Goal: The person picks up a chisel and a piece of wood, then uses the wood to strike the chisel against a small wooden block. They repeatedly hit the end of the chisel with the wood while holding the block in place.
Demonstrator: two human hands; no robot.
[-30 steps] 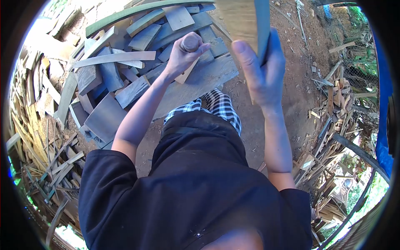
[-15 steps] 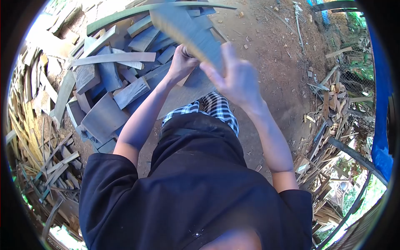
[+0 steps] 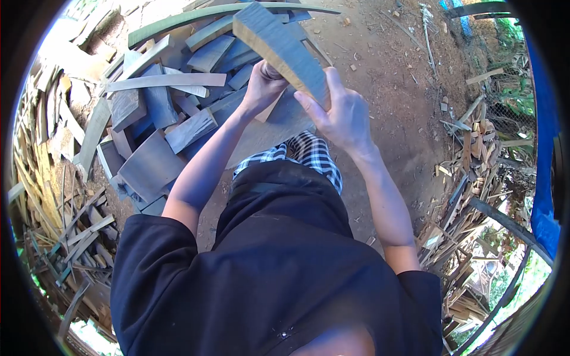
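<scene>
A thick, slightly curved wooden block is raised in front of me, tilted, its pale edge facing my left. My right hand grips its lower right end, thumb on the near edge and fingers round the far side. My left hand is closed beside the block's pale edge, with its fingers curled; what it holds, if anything, is mostly hidden behind the block. Below and to the left lies a heap of cut wood pieces.
A long curved strip lies across the top of the heap. Thin offcuts are piled at far left, more scraps at right by a wire fence. A blue sheet hangs at the right edge. Brown dirt ground shows between.
The block, blurred before, is now sharp and has shifted slightly right and down with my right hand. My left hand has moved very little.
</scene>
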